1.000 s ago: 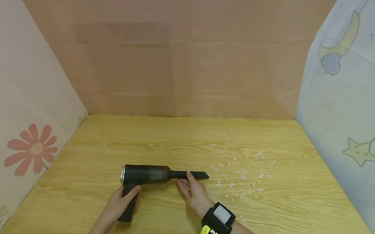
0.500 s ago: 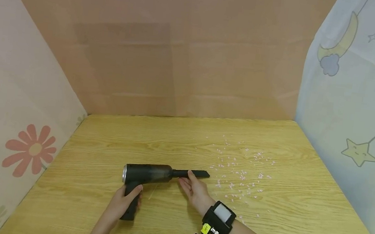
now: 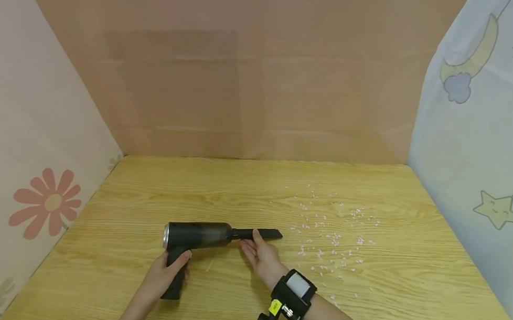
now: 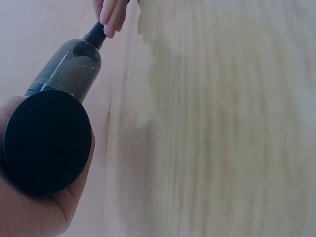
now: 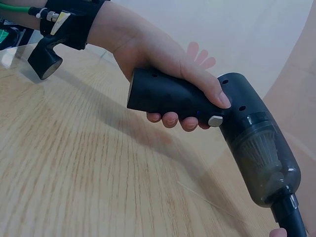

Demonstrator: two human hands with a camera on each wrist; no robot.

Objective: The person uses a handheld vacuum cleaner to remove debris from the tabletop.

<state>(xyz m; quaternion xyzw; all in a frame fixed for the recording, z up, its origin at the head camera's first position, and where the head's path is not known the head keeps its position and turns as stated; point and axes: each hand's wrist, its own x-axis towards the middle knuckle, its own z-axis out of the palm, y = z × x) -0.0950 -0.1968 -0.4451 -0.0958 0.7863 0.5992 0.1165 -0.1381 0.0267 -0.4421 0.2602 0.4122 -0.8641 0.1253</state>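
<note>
A black handheld vacuum cleaner (image 3: 200,234) with a see-through dust cup lies level above the table, its slanted nozzle (image 3: 272,233) pointing right. My left hand (image 3: 166,275) grips the handle, fingers wrapped round it and thumb near the top. In the right wrist view, that left hand (image 5: 158,59) holds the handle, and a silver button (image 5: 215,121) shows beside the fingers. My right hand (image 3: 266,261) pinches the nozzle tube between thumb and fingers. Small pale pink bits (image 3: 336,236) are scattered on the table, right of the nozzle tip.
The wood-grain table (image 3: 140,183) meets a plain brownish backdrop (image 3: 294,80). Printed cloths stand at the left (image 3: 16,101) and right (image 3: 500,151) sides. A black band (image 3: 294,293) with a camera and green cable sits on my right wrist.
Both hands have shifted slightly left with the vacuum cleaner, so the nozzle tip stands a little farther from the pink bits. Both grips stay the same.
</note>
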